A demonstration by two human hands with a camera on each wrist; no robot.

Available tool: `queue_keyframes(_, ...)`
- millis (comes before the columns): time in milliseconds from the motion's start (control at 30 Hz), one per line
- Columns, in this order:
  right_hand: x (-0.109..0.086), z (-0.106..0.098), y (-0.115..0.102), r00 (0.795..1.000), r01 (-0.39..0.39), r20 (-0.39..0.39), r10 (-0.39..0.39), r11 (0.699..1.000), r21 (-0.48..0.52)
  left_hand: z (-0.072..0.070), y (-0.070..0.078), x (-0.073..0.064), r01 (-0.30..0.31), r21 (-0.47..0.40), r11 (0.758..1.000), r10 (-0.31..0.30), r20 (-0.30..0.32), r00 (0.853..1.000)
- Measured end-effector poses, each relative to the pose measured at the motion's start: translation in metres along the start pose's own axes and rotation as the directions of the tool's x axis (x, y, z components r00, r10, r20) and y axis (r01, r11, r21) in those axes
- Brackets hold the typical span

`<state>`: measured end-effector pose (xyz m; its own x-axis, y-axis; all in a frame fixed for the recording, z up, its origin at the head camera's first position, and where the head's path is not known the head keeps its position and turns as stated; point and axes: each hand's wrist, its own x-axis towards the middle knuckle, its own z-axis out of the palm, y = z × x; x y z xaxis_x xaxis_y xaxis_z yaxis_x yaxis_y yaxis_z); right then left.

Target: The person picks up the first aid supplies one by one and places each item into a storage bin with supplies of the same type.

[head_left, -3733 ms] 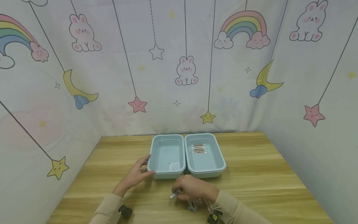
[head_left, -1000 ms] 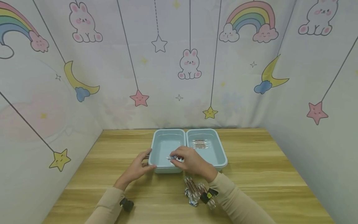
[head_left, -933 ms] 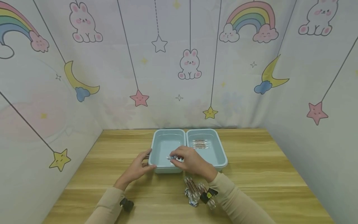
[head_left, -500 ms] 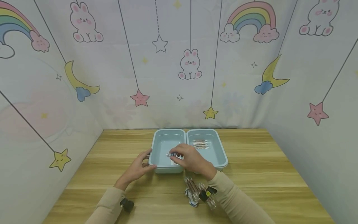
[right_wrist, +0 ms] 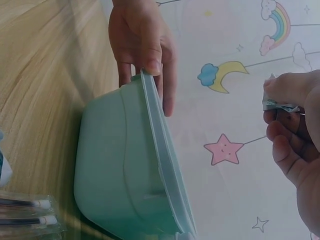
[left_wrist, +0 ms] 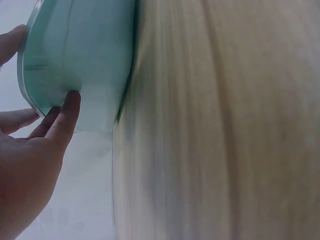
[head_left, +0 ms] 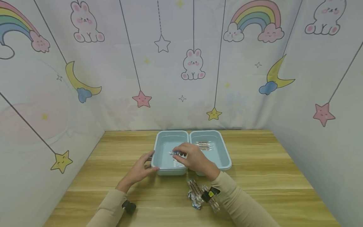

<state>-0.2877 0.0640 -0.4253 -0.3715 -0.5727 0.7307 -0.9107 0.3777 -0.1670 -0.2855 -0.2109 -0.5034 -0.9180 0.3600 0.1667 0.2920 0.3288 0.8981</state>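
My right hand (head_left: 194, 159) pinches a small crumpled blue-and-white packet (head_left: 174, 153) between thumb and fingers, above the left light-blue plastic bin (head_left: 171, 172). The right wrist view also shows this packet (right_wrist: 277, 102), higher than the bin's rim. My left hand (head_left: 139, 170) holds the same bin at its near left corner; in the left wrist view fingers press the outer wall while others lie at the rim. Inside that bin lies a white printed packet (head_left: 177, 163), partly hidden by the right hand.
A matching bin (head_left: 218, 157) stands close on the right, with several clear-wrapped cotton swabs (head_left: 204, 146) in a row. On the table (head_left: 255, 189), below my right wrist, lie more wrapped swabs (head_left: 195, 188) and crumpled blue-and-white packets (head_left: 195, 202). A patterned curtain (head_left: 170, 78) rises behind.
My right hand has carried the packet from over the table's front up over the left bin, lately rising a little, uncovering more of the white packet. My left hand keeps its hold.
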Motion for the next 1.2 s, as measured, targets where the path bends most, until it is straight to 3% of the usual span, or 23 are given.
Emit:
queue_keyframes(100, 0.001, 0.002, 0.003, 0.999, -0.032, -0.017, 0.032, 0.999, 0.003, 0.000, 0.001, -0.001, 0.000, -0.010, 1.000, 0.000, 0.010, 1.000)
queue_keyframes(200, -0.001, 0.008, 0.009, 0.986, -0.162, 0.034, 0.162, 0.987, -0.015, 0.000, 0.000, -0.001, -0.002, -0.016, 1.000, 0.003, 0.003, 1.000)
queue_keyframes(300, -0.005, 0.015, 0.016, 0.938, -0.307, 0.141, 0.317, 0.948, -0.088, 0.000, -0.001, -0.002, -0.005, -0.016, 1.000, 0.005, 0.000, 1.000)
queue_keyframes(400, -0.010, 0.018, 0.019, 0.897, -0.372, 0.204, 0.392, 0.919, -0.129, 0.000, -0.003, -0.002, 0.003, -0.011, 1.000, -0.003, 0.000, 1.000)
queue_keyframes(667, -0.013, 0.016, 0.018, 0.911, -0.370, 0.163, 0.379, 0.925, -0.087, 0.000, -0.001, 0.000, 0.011, -0.012, 1.000, -0.011, -0.012, 1.000)
queue_keyframes(1200, -0.016, 0.012, 0.017, 0.895, -0.398, 0.196, 0.401, 0.916, -0.053, -0.001, -0.002, 0.000, 0.008, -0.014, 1.000, -0.008, 0.002, 1.000)
